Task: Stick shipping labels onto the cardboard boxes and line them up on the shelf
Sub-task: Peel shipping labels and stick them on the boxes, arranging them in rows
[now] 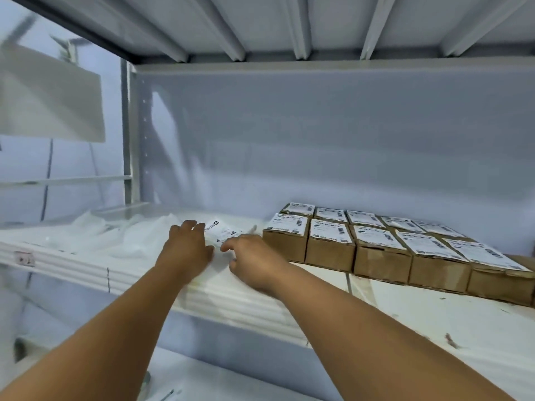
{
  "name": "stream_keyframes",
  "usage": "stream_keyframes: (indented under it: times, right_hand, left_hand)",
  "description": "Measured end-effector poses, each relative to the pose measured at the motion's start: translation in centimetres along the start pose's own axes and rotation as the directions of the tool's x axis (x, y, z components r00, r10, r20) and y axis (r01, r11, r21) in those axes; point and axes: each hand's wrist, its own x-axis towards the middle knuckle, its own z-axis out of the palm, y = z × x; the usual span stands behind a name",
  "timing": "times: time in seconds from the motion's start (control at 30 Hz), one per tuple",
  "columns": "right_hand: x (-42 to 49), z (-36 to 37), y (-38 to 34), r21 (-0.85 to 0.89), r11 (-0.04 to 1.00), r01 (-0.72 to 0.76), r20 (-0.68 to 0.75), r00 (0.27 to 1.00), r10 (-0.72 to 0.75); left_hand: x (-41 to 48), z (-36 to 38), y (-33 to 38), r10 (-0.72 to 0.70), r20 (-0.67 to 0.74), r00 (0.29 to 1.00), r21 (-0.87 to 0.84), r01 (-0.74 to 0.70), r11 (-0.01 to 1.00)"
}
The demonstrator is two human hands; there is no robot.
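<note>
Both my hands reach onto the white shelf (405, 308). A white shipping label (221, 230) with black print lies between and just beyond them, on a heap of white plastic. My left hand (186, 245) rests on the heap with its fingertips at the label's left edge. My right hand (249, 257) is at the label's near right corner, fingers bent; whether it pinches the label is hidden by blur. Several cardboard boxes (382, 250) with labels on top stand in two rows at the right of the shelf.
Crumpled white plastic sheets (115, 235) cover the left part of the shelf. A grey back panel (318, 140) closes the shelf behind, and the ribbed underside of the upper shelf (289, 24) hangs overhead. A metal upright (128, 134) stands at the left.
</note>
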Motion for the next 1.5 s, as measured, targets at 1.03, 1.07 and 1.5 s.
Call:
stream_keyframes:
  times: [1.03,1.07,1.5]
  right_hand:
    - [6.4,3.8,0.5,0.162,0.977,-0.136,-0.217,0.961,0.169]
    - [6.3,3.6,0.5,0.173,0.976,-0.129,-0.26,0.95,0.172]
    - [5.4,2.2,-0.3,0.376,0.924,-0.072,-0.491,0.83,0.264]
  left_hand:
    - [-2.4,-2.2,0.1,-0.406,-0.298,0.864,-0.735,0.064,0.675]
    - [-2.5,-2.3,0.1,-0.433,-0.268,0.861,-0.797,0.054,0.601]
    - [-1.4,-1.7,0.5,-0.346,-0.21,0.914,-0.58,0.169,0.797]
